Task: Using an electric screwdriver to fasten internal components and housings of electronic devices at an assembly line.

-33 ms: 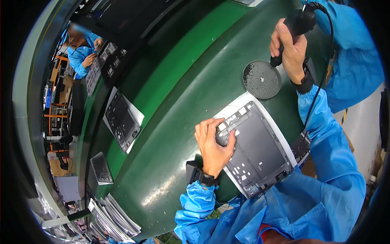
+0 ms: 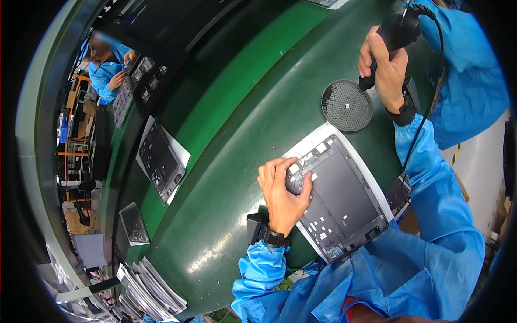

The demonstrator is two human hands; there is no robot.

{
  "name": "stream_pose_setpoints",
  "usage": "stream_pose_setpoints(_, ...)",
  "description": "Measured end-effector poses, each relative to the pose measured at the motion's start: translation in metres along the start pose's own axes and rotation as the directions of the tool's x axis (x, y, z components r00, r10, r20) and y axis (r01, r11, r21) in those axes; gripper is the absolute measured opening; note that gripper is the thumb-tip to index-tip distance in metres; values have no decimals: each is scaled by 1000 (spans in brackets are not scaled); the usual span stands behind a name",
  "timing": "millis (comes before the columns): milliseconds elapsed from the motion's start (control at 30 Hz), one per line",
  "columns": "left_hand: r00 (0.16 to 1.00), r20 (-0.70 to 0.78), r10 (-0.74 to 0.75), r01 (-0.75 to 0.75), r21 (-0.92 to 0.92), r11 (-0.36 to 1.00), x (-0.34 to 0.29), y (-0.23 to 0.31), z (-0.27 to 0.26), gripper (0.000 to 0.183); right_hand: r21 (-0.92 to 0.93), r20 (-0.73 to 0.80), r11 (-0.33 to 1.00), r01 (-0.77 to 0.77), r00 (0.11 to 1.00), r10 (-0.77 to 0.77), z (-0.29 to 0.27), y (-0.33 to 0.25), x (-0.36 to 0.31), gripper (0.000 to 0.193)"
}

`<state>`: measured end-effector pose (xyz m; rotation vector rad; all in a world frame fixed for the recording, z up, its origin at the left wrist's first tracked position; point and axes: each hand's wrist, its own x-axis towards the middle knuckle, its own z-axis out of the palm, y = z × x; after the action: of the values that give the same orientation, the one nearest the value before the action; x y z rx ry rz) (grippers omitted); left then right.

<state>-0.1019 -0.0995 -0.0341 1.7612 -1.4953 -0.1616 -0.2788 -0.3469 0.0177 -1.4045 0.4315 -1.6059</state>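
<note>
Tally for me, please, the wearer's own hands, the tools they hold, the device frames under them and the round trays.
Hands: 2 (left hand, right hand)
Held black tool: 1
Device frame under the left hand: 1
Round tray: 1
Total: 5

On the tabletop (image 2: pixel 229 210), straight in front of the person, a panel (image 2: pixel 339 180) lies on a sheet of paper (image 2: pixel 316 138). The left hand (image 2: pixel 285 204) is at the panel's left side, its fingers resting on that edge. Just beyond the panel's far end sits a tray (image 2: pixel 335 110). To the tray's right is the right hand (image 2: pixel 389 75) with a screwdriver (image 2: pixel 396 32), its lower end at the tray's far right rim. Well to the left, a second panel (image 2: pixel 160 156) lies on another sheet; a third panel (image 2: pixel 134 224) lies nearer the person, with a stack of sheets (image 2: pixel 153 290) nearer still.
</note>
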Motion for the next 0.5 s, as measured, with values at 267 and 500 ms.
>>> stream_pose_setpoints(267,1000,-10,0,0,-18,1000,3,0,1,36,-28,31,999,-21,999,22,1,-1,-4,20)
stream_pose_setpoints(500,1000,-11,1,-1,-35,999,2,-4,1,34,-20,34,1000,-5,999,5,1,3,-5,20)
